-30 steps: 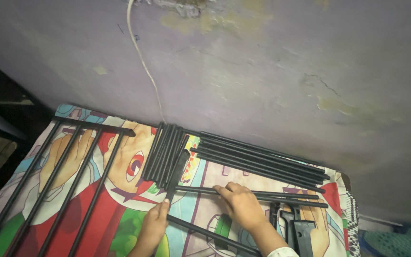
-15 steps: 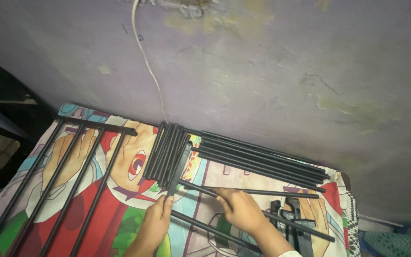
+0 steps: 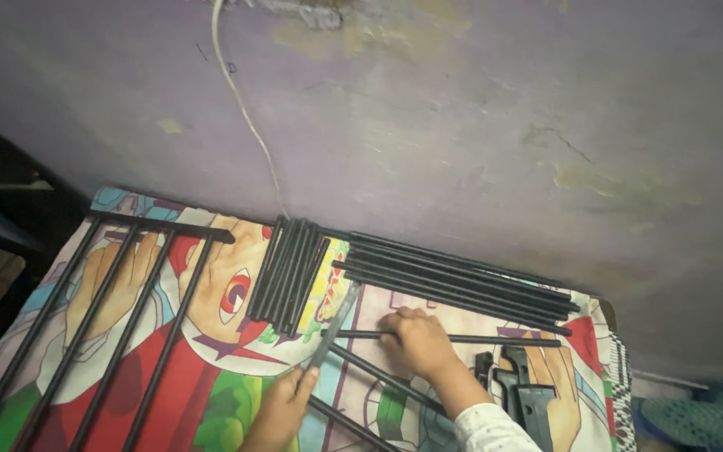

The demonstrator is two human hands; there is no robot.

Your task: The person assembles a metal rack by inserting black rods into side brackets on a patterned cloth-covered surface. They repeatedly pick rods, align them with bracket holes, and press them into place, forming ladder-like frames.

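Lifted since before, the flat bar (image 3: 334, 325) sits in the closed left hand (image 3: 282, 406) over the cartoon bedsheet (image 3: 211, 393) by the purple wall (image 3: 462, 125), right hand (image 3: 416, 341) curled on a black rod (image 3: 462, 339).

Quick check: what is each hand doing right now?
Left hand: closed on a flat black metal bar.
Right hand: palm down on a thin black metal rod; grip cannot be told.
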